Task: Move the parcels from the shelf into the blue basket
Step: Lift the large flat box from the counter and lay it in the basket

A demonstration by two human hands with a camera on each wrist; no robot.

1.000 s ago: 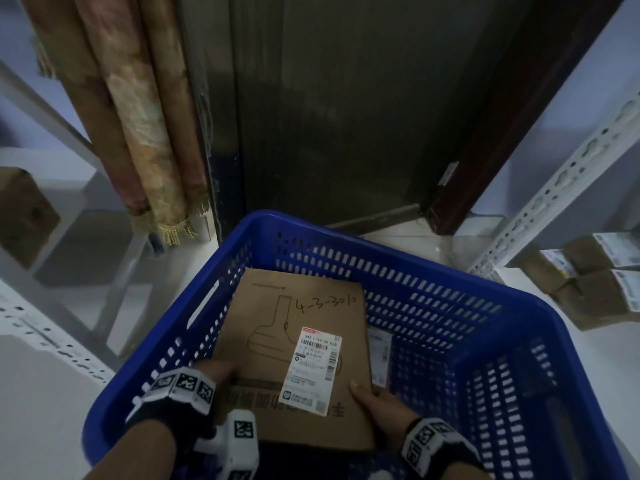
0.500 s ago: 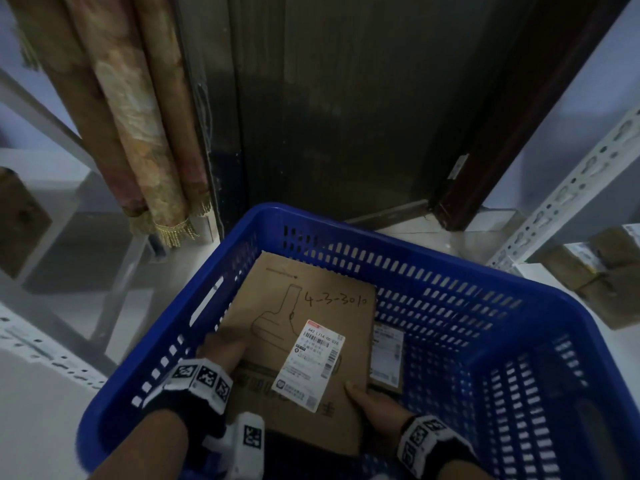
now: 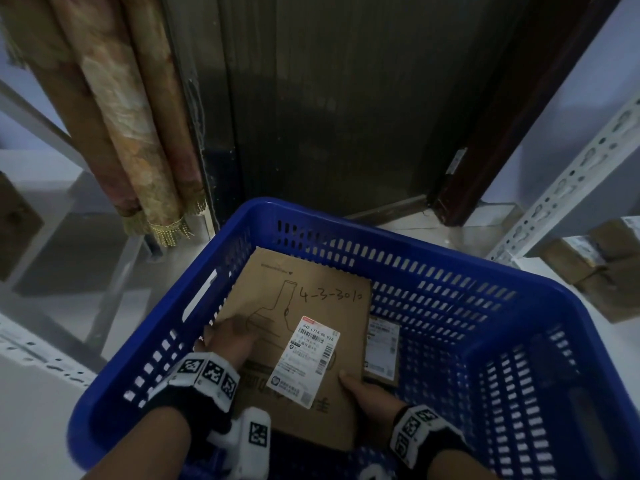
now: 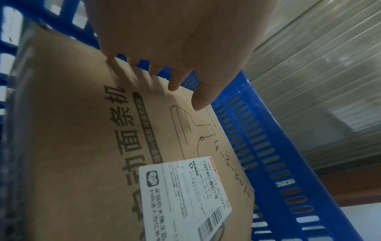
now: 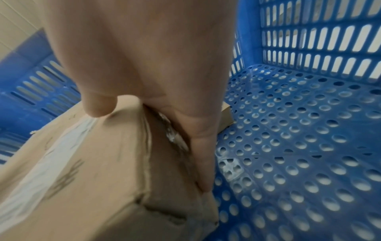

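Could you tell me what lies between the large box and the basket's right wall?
Head view: a smaller labelled parcel beside the large box, then bare blue basket floor.

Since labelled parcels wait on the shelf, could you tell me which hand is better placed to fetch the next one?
Probably the right hand: the shelf parcels lie right of the blue basket; it need only release the large box.
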